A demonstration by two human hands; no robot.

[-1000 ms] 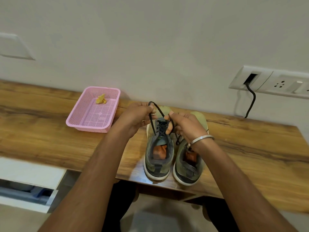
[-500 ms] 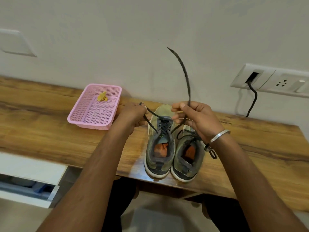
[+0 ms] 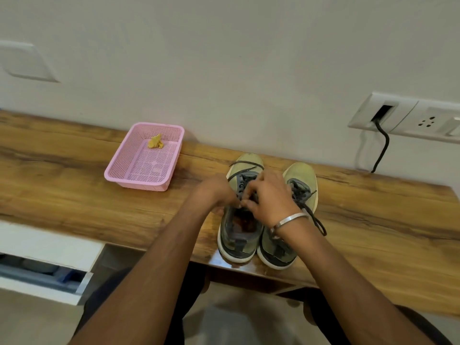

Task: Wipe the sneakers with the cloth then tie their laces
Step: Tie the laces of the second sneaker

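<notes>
Head view, both forearms reaching to frame centre, left hand (image 3: 216,192) and right hand (image 3: 270,195) meeting over the left sneaker (image 3: 240,212), fingers curled in a grip pinching its laces (image 3: 245,168), right sneaker (image 3: 296,210) just beside on the bench (image 3: 74,195), yellow cloth (image 3: 155,141) in the pink basket (image 3: 117,174), upper left.

The one camera sits on my head and looks forward and down, close over my hands (image 3: 249,195). Its wide angle takes in the counter (image 3: 74,195) to either side of them and the wall (image 3: 224,58) rising beyond them.
</notes>
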